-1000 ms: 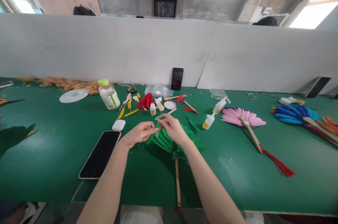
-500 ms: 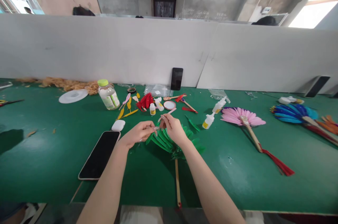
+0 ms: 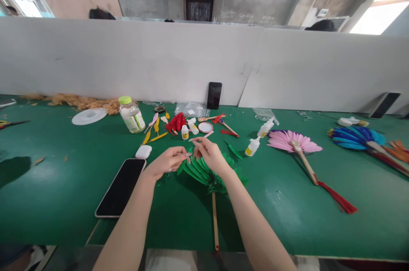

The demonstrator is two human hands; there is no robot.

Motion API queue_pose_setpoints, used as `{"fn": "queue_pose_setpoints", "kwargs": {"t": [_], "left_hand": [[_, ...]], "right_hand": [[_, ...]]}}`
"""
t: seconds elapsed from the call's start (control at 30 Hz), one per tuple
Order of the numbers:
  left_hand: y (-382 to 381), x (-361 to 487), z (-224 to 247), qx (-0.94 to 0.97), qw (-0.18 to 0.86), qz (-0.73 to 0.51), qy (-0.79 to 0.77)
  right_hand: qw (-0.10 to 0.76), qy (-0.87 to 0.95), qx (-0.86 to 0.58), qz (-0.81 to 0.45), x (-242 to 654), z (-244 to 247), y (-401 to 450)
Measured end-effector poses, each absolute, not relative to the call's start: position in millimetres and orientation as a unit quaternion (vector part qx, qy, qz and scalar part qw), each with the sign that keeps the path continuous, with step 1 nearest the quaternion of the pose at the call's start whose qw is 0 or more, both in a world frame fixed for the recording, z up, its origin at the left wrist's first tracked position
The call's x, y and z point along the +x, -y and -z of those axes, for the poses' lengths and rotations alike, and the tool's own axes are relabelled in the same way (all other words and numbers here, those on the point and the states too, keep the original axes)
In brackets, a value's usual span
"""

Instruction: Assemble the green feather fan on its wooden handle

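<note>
A green feather fan [image 3: 195, 170] with a wooden handle [image 3: 215, 220] lies on the table beneath my hands. My left hand [image 3: 171, 160] is closed in a pinch at the fan's upper left edge; a bit of green feather [image 3: 189, 151] shows at its fingertips. Between the fingers of my right hand [image 3: 209, 155] is a thin pale stick [image 3: 208, 134], held just above the feathers. The right hand covers part of the fan. A loose green feather [image 3: 234, 151] rests to the right of it.
Small glue bottles [image 3: 252, 146] stand right of the fan. Red feathers [image 3: 176, 123], yellow feathers [image 3: 156, 126] and a clear jar [image 3: 132, 115] lie or stand behind. A large phone [image 3: 120, 188] is at left, a pink fan [image 3: 295, 141] and a blue fan [image 3: 356, 137] at right. A white partition [image 3: 153, 58] borders the table.
The left end of the pale stick has swung up and slightly left in my right hand. My left hand stays almost where it was.
</note>
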State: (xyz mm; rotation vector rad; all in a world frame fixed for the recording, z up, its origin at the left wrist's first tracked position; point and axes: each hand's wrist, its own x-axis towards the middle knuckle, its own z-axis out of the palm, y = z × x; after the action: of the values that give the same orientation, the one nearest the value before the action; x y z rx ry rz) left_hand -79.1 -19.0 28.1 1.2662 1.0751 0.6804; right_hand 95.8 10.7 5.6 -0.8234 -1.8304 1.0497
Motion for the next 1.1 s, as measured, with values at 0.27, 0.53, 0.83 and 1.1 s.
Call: {"fn": "queue_pose_setpoints", "kwargs": {"t": [0.27, 0.53, 0.83, 1.1], "left_hand": [[19.4, -78.9, -27.8, 0.559, 0.627, -0.294, -0.456], [19.2, -79.2, -28.7, 0.533, 0.649, -0.306, -0.449], [19.7, -80.2, -28.4, 0.522, 0.666, -0.307, -0.436], [17.7, -81.4, -24.4, 0.517, 0.669, -0.312, -0.433]], "right_hand": [[0.443, 0.734, -0.333, -0.394, 94.4, -3.8, -10.9], [0.442, 0.760, -0.369, -0.302, 92.0, -4.3, -8.1], [0.470, 0.726, -0.384, -0.322, 88.9, -2.2, -8.4], [0.476, 0.664, -0.321, -0.478, 89.9, -9.0, -9.0]]}}
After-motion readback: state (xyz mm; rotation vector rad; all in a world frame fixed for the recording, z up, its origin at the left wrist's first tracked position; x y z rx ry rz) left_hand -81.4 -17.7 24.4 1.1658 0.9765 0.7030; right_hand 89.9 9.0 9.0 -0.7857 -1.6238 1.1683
